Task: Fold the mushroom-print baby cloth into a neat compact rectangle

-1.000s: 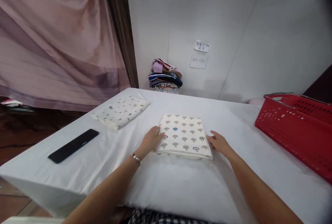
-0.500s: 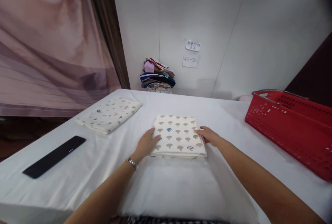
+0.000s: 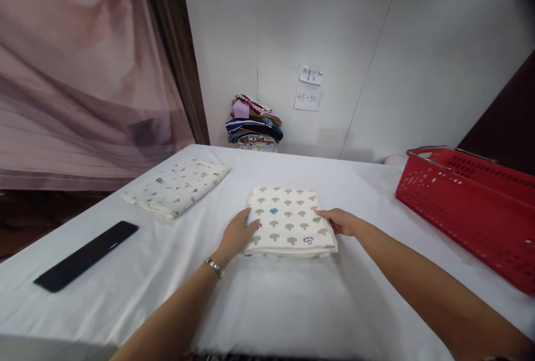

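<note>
Atop tablecloth (image 3: 361,185), left hand (image 3: 237,232) and right hand (image 3: 341,221) pinch mushroom-print cloth (image 3: 288,219), fingertips (image 3: 320,213) partly hidden.

Cloth (image 3: 288,219) — white, grey mushrooms; basket (image 3: 460,205) — red.

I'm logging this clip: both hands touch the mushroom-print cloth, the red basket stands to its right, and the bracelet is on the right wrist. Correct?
No, the head view shows the bracelet on the left wrist. The left hand and right hand touch the mushroom-print cloth, with the red basket to its right.
</note>
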`<state>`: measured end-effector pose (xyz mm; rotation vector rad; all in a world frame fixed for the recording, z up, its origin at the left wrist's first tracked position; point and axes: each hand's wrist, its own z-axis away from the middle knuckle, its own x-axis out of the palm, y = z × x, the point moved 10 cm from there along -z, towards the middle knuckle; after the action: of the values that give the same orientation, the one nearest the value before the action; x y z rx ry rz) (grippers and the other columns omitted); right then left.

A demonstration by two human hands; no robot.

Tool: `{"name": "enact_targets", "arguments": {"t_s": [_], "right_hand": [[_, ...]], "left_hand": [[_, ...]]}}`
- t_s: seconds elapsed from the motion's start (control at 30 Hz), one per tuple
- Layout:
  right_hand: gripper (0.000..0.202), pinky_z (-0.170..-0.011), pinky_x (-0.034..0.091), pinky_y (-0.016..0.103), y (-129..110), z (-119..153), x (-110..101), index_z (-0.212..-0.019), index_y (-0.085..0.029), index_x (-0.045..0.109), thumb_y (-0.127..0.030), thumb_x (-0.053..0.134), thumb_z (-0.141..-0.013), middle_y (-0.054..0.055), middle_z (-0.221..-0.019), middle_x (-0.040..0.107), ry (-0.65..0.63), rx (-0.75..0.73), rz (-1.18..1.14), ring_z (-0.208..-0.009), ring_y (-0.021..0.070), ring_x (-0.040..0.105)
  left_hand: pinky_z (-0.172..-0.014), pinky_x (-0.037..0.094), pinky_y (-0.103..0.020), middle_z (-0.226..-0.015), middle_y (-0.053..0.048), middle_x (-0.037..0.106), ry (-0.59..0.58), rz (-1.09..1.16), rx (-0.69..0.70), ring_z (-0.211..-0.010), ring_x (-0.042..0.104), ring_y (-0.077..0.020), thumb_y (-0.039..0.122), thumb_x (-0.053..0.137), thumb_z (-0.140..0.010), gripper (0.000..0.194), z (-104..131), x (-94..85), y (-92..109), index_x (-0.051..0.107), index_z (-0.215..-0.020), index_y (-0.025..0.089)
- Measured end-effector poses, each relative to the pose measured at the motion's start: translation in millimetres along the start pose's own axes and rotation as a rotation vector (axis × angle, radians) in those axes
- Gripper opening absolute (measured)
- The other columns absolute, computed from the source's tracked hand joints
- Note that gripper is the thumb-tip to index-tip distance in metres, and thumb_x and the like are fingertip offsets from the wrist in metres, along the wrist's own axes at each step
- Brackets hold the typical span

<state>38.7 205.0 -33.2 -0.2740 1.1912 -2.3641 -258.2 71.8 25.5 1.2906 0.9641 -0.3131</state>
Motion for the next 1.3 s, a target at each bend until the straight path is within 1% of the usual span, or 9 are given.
{"name": "enact_targets", "arguments": {"t_s": [0.2,0.4,0.47,0.67,0.87,1.0,1.1,1.2,1.3], "right_hand": [[0.047,-0.088,0.05,0.037,8,-3,16,-0.108,-0.013,0.056,-0.04,0.07,-0.072,0.015,-0.109,0.065,-0.117,0.089,-0.059,-0.095,0.0221,0.064],[0.043,-0.093,0.048,0.037,7,1,35,-0.11,-0.01,0.055,-0.038,0.064,-0.078,0.017,-0.109,0.065,-0.246,0.082,-0.19,-0.097,0.0216,0.065],[0.043,-0.093,0.048,0.037,6,0,31,-0.109,-0.011,0.056,-0.038,0.066,-0.077,0.016,-0.108,0.066,-0.223,0.053,-0.184,-0.097,0.022,0.064],[0.047,-0.093,0.048,0.036,-5,-3,10,-0.103,-0.011,0.062,-0.041,0.074,-0.068,0.014,-0.107,0.067,-0.03,-0.073,-0.008,-0.095,0.0231,0.065],[0.044,-0.09,0.05,0.04,-9,2,32,-0.106,-0.01,0.06,-0.038,0.068,-0.074,0.016,-0.103,0.068,-0.174,-0.141,-0.15,-0.094,0.0248,0.065],[0.041,-0.089,0.05,0.041,-1,2,36,-0.111,-0.01,0.056,-0.036,0.062,-0.079,0.016,-0.104,0.067,-0.184,-0.12,-0.233,-0.095,0.0248,0.065],[0.041,-0.088,0.05,0.041,-1,4,35,-0.113,-0.011,0.055,-0.034,0.06,-0.08,0.016,-0.107,0.067,-0.2,-0.162,-0.24,-0.095,0.0252,0.065],[0.042,-0.084,0.052,0.04,-7,5,27,-0.115,-0.014,0.053,-0.03,0.063,-0.077,0.015,-0.108,0.066,-0.144,-0.244,-0.242,-0.093,0.0253,0.066],[0.051,-0.079,0.054,0.04,-13,6,14,-0.122,-0.017,0.048,-0.025,0.065,-0.075,0.013,-0.108,0.067,-0.006,-0.288,-0.265,-0.09,0.0252,0.067]], "left_hand": [[-0.097,0.039,-0.033,-0.132,-0.01,0.052,-0.001,-0.011,-0.006,-0.118,0.05,-0.0245,0.043,0.048,-0.082,0.056,1,1.6,0,0.046,-0.131,0.016],[-0.099,0.038,-0.034,-0.133,-0.01,0.05,-0.008,-0.007,-0.007,-0.12,0.049,-0.0247,0.045,0.047,-0.083,0.058,0,3.7,-4,0.044,-0.133,0.016],[-0.099,0.038,-0.034,-0.133,-0.01,0.05,-0.002,-0.01,-0.004,-0.119,0.049,-0.0246,0.044,0.046,-0.083,0.058,0,3.5,-4,0.044,-0.133,0.015],[-0.099,0.038,-0.035,-0.133,-0.01,0.05,0.007,-0.008,0.002,-0.119,0.049,-0.0247,0.043,0.047,-0.083,0.057,0,2.9,-3,0.045,-0.132,0.015],[-0.099,0.038,-0.034,-0.132,-0.009,0.052,0.032,0.014,0.0,-0.119,0.05,-0.0243,0.043,0.049,-0.082,0.054,-1,2.4,-6,0.047,-0.13,0.018],[-0.098,0.039,-0.034,-0.13,-0.009,0.053,0.026,0.017,-0.003,-0.117,0.051,-0.0243,0.043,0.049,-0.082,0.055,0,1.7,-5,0.047,-0.129,0.017],[-0.098,0.038,-0.034,-0.131,-0.01,0.052,0.018,0.013,-0.007,-0.118,0.05,-0.0244,0.043,0.049,-0.082,0.056,1,1.5,-4,0.047,-0.13,0.016],[-0.097,0.039,-0.033,-0.13,-0.009,0.053,0.015,0.024,-0.007,-0.117,0.051,-0.0241,0.044,0.049,-0.082,0.055,0,1.8,-4,0.047,-0.13,0.017],[-0.093,0.042,-0.032,-0.124,-0.008,0.058,0.016,0.051,-0.02,-0.112,0.054,-0.023,0.044,0.052,-0.08,0.054,-1,1.9,-6,0.049,-0.128,0.02]]}}
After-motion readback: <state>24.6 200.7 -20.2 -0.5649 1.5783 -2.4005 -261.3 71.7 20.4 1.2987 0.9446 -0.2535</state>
